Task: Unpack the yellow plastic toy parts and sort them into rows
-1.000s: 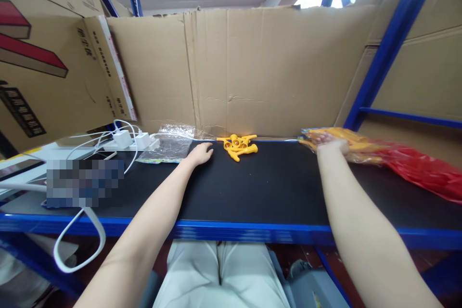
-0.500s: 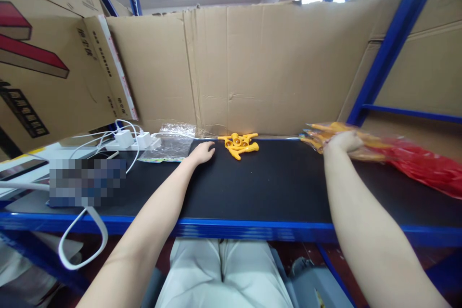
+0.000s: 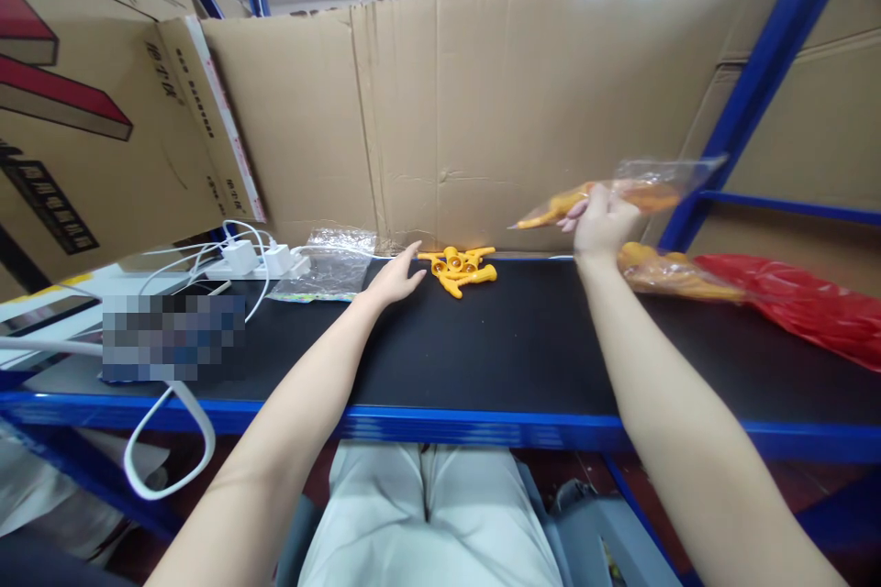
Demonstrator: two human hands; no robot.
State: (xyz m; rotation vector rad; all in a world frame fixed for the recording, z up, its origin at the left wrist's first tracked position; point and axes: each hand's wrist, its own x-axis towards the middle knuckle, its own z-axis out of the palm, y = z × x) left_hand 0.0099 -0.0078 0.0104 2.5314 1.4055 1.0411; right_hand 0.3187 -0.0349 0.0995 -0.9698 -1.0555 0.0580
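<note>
My right hand (image 3: 604, 222) grips a clear plastic bag (image 3: 551, 206) with yellow-orange plastic parts inside, held up off the worktop in front of the cardboard. Just left of a small cluster of yellow plastic pieces (image 3: 473, 275), my left hand (image 3: 394, 280) is open over the black surface, thumb and fingers apart and holding nothing. The pieces have round ends and pointed arms; their exact kind is unclear. Another clear bag of yellow parts (image 3: 664, 271) lies on the worktop beyond my right wrist, partly hidden by it.
A red plastic bag (image 3: 805, 289) lies at the right. An empty-looking clear bag (image 3: 334, 268) sits beside a white power strip (image 3: 238, 261) with chargers and cables at the left. Cardboard (image 3: 537, 110) walls the back of the black worktop (image 3: 482, 358), which has a blue metal edge.
My right hand has lifted one bag of yellow parts from the pile at the right and moved it up and slightly left. My left hand's fingers have spread, nearer the yellow pieces.
</note>
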